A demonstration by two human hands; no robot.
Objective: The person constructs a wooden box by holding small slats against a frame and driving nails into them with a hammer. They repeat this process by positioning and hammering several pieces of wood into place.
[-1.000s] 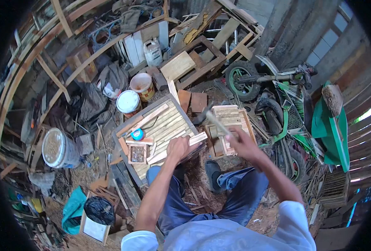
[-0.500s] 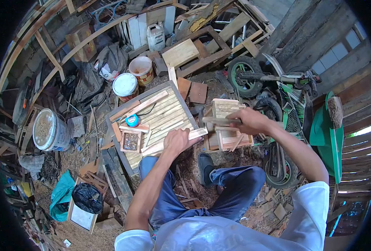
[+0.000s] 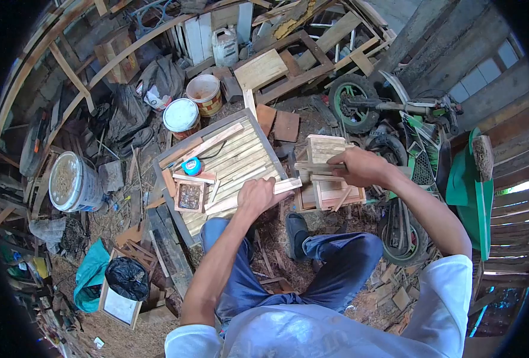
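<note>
My left hand (image 3: 257,196) is closed on a light wood strip (image 3: 223,206) that lies along the near edge of the slatted board (image 3: 184,234); the strip's end sticks out past my fingers. In my right hand (image 3: 363,166) is a hammer, its handle (image 3: 318,166) gripped above the small wooden crates (image 3: 327,146). The hammer's head points left, close to the board's right corner. On the board are a blue tape measure (image 3: 191,166) and a small wooden box of nails (image 3: 189,197).
White-lidded bucket (image 3: 181,114) and a second bucket (image 3: 203,94) stand behind the board. A larger bucket (image 3: 72,182) is at the left. A small motorbike wheel (image 3: 353,104) and green plastic (image 3: 467,191) are at the right. Scrap wood lies all round.
The whole view has shifted slightly. Both hands keep nearly the same places, with the same grips on the strip and the hammer.
</note>
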